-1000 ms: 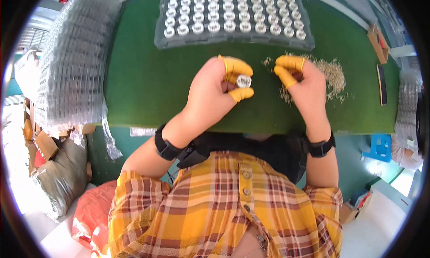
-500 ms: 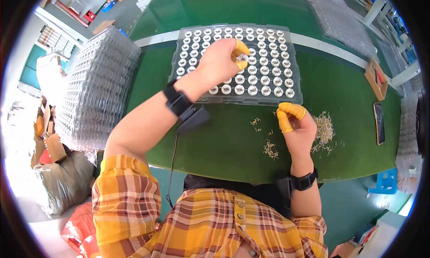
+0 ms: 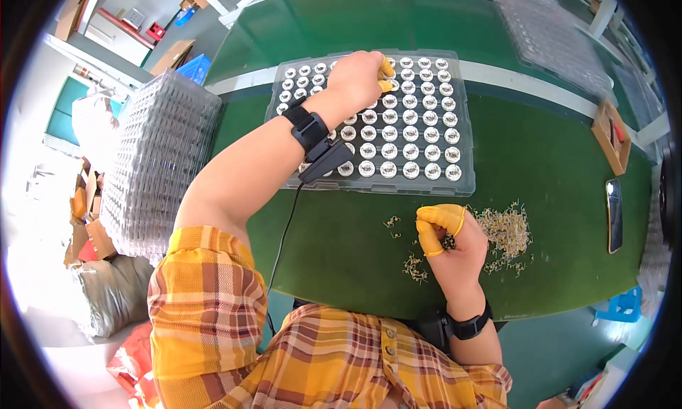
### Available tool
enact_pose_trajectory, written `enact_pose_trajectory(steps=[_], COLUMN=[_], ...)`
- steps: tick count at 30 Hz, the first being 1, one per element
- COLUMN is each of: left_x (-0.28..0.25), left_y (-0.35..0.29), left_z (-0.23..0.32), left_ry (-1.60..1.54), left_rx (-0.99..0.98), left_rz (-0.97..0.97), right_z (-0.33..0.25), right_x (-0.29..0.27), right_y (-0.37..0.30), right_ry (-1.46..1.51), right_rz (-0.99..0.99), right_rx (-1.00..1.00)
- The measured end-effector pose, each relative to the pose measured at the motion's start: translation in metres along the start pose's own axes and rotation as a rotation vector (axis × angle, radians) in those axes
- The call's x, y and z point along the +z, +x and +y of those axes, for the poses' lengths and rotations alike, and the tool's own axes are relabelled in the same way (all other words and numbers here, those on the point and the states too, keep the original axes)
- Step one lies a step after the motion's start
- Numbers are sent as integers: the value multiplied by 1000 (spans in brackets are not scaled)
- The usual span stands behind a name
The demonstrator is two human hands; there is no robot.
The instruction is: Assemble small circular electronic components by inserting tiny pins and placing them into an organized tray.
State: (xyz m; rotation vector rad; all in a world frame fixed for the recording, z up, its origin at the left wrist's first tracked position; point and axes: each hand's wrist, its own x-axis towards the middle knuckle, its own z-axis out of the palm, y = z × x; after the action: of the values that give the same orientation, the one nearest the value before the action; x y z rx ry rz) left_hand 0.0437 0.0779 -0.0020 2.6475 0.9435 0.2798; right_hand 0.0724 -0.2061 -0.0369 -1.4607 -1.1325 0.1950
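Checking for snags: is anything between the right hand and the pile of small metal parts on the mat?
Nothing visible. The right hand rests on the green mat right beside the parts pile, touching its edge.

Green surface [image 3: 540, 153] with parts laid out on it

A clear tray [image 3: 462, 185] of small white rings lies mid-surface; near it a heap of small metal bits [image 3: 506, 231], a dark phone [image 3: 614, 215] and a small wooden box [image 3: 612, 138] at the right.

**A:** what's around the bench?

**B:** green mat [image 3: 554, 160] on top, pale strip [image 3: 526, 75] near its far edge. Stacked clear trays [image 3: 160, 167] off its left edge, cardboard boxes [image 3: 85, 210], blue crate [image 3: 195, 64]. Bright daylight left.
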Motion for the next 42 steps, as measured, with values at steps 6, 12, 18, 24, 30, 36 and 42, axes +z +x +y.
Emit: enact_pose_trajectory(steps=[6, 12, 18, 24, 30, 36, 42], left_x=[1, 1, 5, 3, 4, -3, -3], left_y=[4, -1, 6, 8, 23, 32, 36], left_z=[-4, -7, -4, 5, -12, -7, -10], left_ry=[32, 11, 30, 89, 68, 53, 284], left_rx=[82, 137, 187, 96, 246, 202, 367], left_rz=[-75, 38, 41, -22, 163, -70, -20], right_z=[-1, 1, 1, 4, 4, 5, 5], right_x=[0, 2, 2, 2, 2, 3, 2], right_y=[0, 1, 2, 1, 1, 2, 4], right_ry=[-6, -3, -30, -15, -16, -1, -41], right_rz=[-16, -18, -23, -14, -12, -1, -10], right_rx=[15, 28, 43, 67, 57, 75, 53])
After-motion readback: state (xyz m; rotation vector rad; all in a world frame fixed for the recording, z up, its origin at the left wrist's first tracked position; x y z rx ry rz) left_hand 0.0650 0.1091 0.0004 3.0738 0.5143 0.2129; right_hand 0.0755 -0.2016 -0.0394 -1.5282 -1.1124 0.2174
